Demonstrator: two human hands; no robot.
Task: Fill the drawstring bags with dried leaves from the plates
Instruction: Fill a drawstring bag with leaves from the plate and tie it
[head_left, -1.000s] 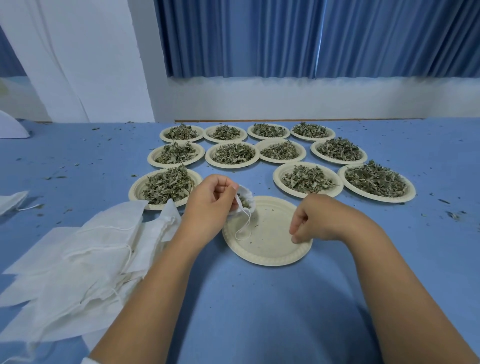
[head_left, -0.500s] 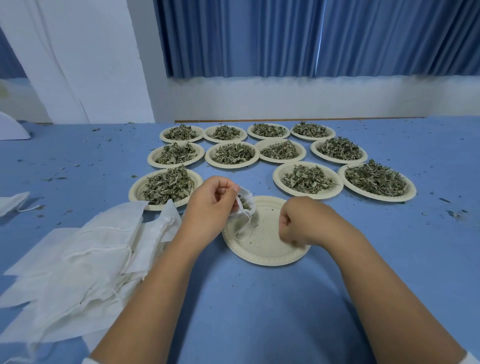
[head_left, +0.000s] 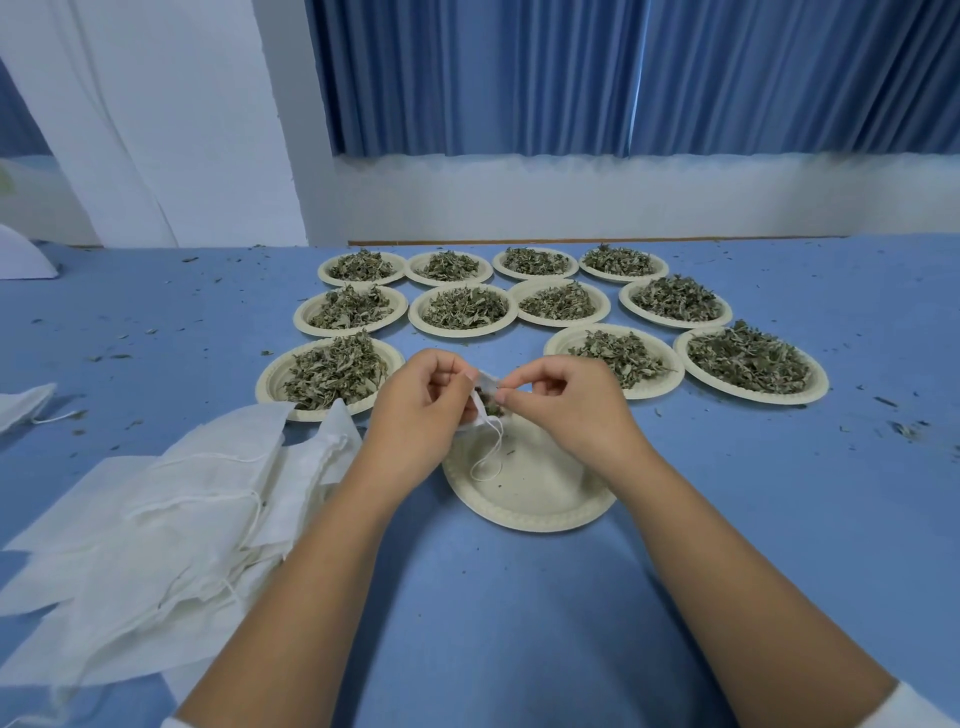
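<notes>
bags (head_left: 156, 519): thin matt cloth | plates (head_left: 530, 504): seemingly moulded paper, matt

bag (head_left: 483, 411): white; part-filled; above near-empty plate (head_left: 540, 496) | spare bags (head_left: 171, 499): flat pile, left | leaf plates (head_left: 462, 331): eleven; heaped

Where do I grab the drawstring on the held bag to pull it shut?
Probably pinch the low end of the drawstring loop, from the right with the right hand: it hangs free below the bag over the near plate, and the left hand holds the bag's left side.
</notes>
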